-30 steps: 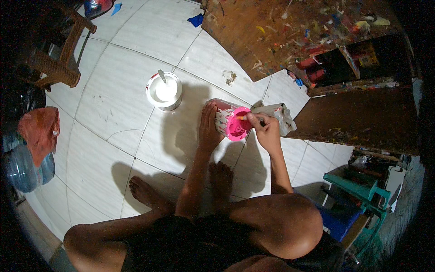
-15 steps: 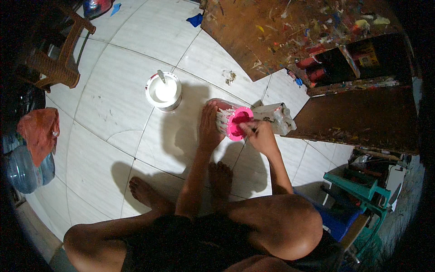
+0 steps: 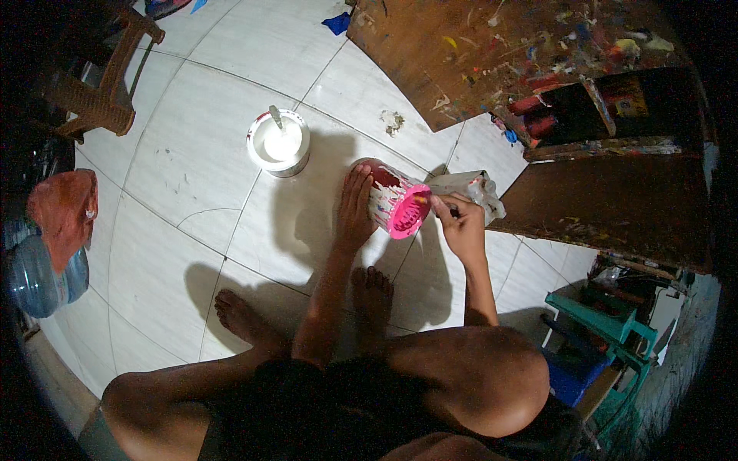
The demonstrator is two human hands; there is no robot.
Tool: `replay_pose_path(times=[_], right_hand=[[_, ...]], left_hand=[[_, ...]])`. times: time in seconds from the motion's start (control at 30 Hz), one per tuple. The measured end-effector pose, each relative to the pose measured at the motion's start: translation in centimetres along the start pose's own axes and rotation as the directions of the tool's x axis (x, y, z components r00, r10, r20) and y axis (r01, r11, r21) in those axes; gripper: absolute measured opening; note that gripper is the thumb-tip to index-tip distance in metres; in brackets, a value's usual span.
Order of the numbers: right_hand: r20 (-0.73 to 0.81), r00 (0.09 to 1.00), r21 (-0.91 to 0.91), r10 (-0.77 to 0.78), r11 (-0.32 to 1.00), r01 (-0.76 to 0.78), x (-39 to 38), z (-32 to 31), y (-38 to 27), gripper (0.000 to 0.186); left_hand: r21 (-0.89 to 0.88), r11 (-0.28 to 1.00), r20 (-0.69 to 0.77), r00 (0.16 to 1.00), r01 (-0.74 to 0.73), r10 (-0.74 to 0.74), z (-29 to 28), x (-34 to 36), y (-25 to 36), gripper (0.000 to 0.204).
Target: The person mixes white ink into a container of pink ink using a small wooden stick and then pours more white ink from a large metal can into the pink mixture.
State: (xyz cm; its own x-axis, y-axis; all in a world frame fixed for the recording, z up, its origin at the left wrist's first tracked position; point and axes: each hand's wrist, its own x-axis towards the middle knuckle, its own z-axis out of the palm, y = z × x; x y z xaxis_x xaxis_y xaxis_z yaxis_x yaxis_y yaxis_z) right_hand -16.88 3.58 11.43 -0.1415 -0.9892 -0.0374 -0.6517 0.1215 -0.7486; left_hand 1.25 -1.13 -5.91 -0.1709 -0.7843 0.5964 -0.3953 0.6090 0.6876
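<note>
Fingers [image 3: 355, 201] of left hand [image 3: 354, 215] gripping pink-rimmed pot [image 3: 396, 207]; right hand [image 3: 461, 227] pinching half-hidden brush [image 3: 455, 213].

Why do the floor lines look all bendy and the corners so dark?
In the head view, the fisheye lens bows the tile floor lines and blackens the rim; light from above casts hard shadows beside the white paint bucket and under the left hand steadying the pink pot.

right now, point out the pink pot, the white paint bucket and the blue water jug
pink pot [image 3: 401, 211], head view, on its pink rim face
white paint bucket [image 3: 279, 143], head view, on the white paint inside
blue water jug [image 3: 34, 280], head view, on its rounded side
</note>
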Motion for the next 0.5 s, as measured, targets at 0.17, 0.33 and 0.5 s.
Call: replay_pose_path(times=[0.17,0.33,0.5], right_hand=[[0.128,0.992,0.002,-0.022,1.0,0.022,0.0,-0.7,-0.4,0.018],[-0.048,0.999,-0.064,-0.025,0.998,0.022,0.7,-1.7,-1.1,0.023],[-0.035,0.998,-0.033,0.053,0.998,-0.054,0.5,-1.5,-0.5,0.023]], left_hand=[[-0.022,0.999,0.001,0.999,-0.041,0.041,-0.4,0.2,-0.1,0.065],[0.006,0.999,-0.026,0.999,-0.031,0.031,0.2,0.3,0.0,0.064],[-0.007,1.0,-0.002,1.0,0.013,-0.013,0.3,0.6,0.6,0.066]])
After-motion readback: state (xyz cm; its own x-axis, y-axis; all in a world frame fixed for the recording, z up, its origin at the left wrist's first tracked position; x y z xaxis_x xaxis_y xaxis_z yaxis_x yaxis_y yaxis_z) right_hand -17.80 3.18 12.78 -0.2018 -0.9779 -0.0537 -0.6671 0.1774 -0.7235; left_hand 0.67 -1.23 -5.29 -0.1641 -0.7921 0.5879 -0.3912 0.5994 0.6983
